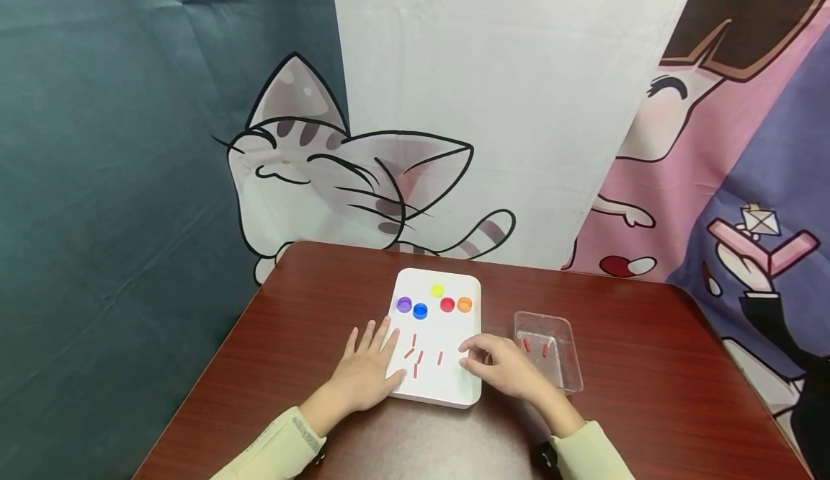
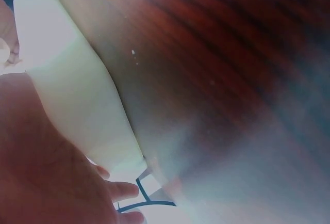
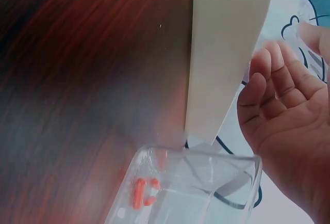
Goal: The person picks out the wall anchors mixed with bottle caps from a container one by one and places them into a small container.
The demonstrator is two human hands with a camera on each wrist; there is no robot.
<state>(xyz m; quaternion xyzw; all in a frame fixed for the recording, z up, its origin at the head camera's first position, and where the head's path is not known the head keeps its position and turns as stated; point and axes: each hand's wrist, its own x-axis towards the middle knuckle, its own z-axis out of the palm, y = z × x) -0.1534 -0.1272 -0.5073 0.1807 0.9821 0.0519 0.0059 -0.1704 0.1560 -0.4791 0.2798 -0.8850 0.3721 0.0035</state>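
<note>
A white tray (image 1: 447, 391) lies on the table with several short red sticks (image 1: 420, 357) scattered over its near half. My left hand (image 1: 364, 373) rests at the tray's left edge, fingers spread and thumb over the rim. Over the right edge hovers my right hand (image 1: 502, 367), its fingers loosely bent and the thumb apart from the index finger. Nothing shows between those fingers. In the right wrist view that hand (image 3: 289, 105) is above the tray's side, palm partly visible.
Small round cups in purple (image 1: 404, 305), blue (image 1: 420, 311), yellow (image 1: 437, 290), red (image 1: 447, 305) and orange (image 1: 464, 305) stand on the tray's far half. A clear plastic box (image 1: 572, 354) with a few red sticks sits right of the tray, beside my right hand. A printed curtain (image 1: 519, 105) hangs behind the table.
</note>
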